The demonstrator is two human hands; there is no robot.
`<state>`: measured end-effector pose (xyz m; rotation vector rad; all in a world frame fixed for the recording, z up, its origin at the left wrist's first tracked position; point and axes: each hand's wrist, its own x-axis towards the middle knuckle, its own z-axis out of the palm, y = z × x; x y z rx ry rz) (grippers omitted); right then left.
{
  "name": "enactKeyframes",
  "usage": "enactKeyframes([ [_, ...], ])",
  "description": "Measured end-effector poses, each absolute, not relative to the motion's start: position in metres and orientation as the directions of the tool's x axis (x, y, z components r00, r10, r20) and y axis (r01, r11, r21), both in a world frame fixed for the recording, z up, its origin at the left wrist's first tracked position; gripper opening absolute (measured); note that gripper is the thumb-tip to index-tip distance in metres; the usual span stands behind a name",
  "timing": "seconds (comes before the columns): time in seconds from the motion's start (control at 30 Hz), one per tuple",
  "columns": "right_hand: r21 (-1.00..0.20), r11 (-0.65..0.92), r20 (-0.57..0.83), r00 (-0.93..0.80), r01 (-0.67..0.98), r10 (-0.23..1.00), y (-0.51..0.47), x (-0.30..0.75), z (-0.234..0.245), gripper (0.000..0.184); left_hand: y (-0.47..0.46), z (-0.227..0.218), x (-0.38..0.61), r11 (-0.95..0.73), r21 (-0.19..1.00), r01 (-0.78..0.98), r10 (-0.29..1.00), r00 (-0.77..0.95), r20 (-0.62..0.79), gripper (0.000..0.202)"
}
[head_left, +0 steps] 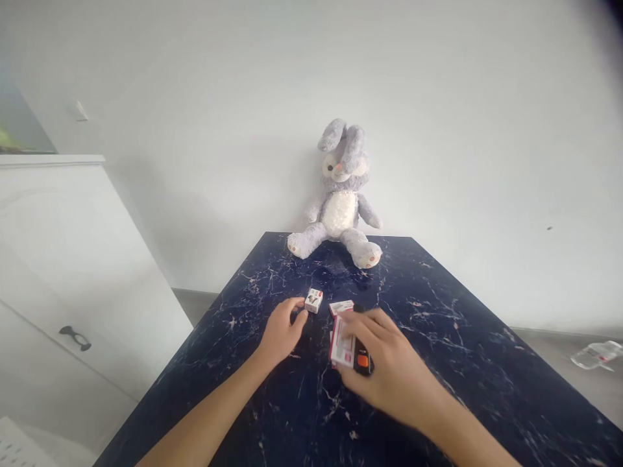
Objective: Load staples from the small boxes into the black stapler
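Note:
My left hand point(282, 329) rests at the left side of a small white box point(313, 300) with dark print and a bit of red. Its thumb and forefinger are apart, their tips at or touching the box. My right hand point(382, 353), slightly blurred, grips a flat white-and-pink box point(343, 344), thumb at the near end and fingers over the far end. Just behind lies another white-and-pink box point(341, 307). A black item with an orange part point(363, 360) shows under my right hand, mostly hidden, so its kind is unclear.
A grey plush rabbit point(341, 211) sits at the back of the dark blue marbled table point(233, 383), against the white wall. On the left stands a white cabinet point(63, 259) with a dark handle. A clear plastic item point(596, 355) lies on the floor at right.

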<state>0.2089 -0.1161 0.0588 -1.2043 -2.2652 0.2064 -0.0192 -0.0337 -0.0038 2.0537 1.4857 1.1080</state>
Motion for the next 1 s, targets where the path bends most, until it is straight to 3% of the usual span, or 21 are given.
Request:
enactKeyframes([
  [0.17, -0.342, 0.625, 0.22, -0.587, 0.702, 0.779, -0.074, 0.215, 0.069, 0.024, -0.027, -0.01, -0.026, -0.411, 0.663, 0.626, 0.907, 0.204, 0.37, 0.032],
  [0.23, -0.384, 0.594, 0.3, -0.513, 0.707, 0.804, -0.062, 0.217, 0.078, 0.026, -0.02, -0.01, -0.026, -0.458, 0.613, 0.644, 0.885, 0.261, 0.386, 0.047],
  [0.33, -0.461, 0.491, 0.481, -0.257, 0.739, 0.838, -0.046, 0.22, 0.082, 0.024, 0.006, -0.008, -0.022, -0.517, 0.535, 0.668, 0.855, 0.371, 0.363, 0.075],
  [0.4, -0.518, 0.429, 0.501, -0.145, 0.74, 0.854, -0.038, 0.224, 0.067, 0.024, 0.028, -0.005, -0.016, -0.573, 0.489, 0.657, 0.819, 0.468, 0.331, 0.083],
  [0.5, -0.606, 0.361, 0.482, -0.034, 0.709, 0.876, -0.032, 0.234, 0.027, 0.028, 0.049, -0.001, -0.005, -0.642, 0.45, 0.621, 0.766, 0.545, 0.34, 0.067],
  [0.63, -0.557, 0.229, 0.471, 0.077, 0.798, 0.879, -0.03, 0.253, -0.012, 0.037, 0.037, 0.003, 0.006, -0.613, 0.467, 0.637, 0.789, 0.456, 0.413, 0.035],
  [0.73, -0.563, 0.2, 0.457, 0.1, 0.802, 0.884, -0.025, 0.261, -0.016, 0.039, 0.007, 0.006, 0.01, -0.57, 0.485, 0.663, 0.809, 0.349, 0.473, 0.035],
  [0.87, -0.563, 0.214, 0.425, 0.057, 0.798, 0.904, -0.02, 0.262, -0.014, 0.042, -0.021, 0.005, 0.013, -0.575, 0.377, 0.726, 0.767, 0.317, 0.559, 0.031],
  [1.0, -0.554, 0.237, 0.405, 0.01, 0.798, 0.914, -0.02, 0.261, -0.014, 0.042, -0.017, 0.005, 0.008, -0.519, 0.317, 0.794, 0.805, 0.329, 0.493, 0.023],
])
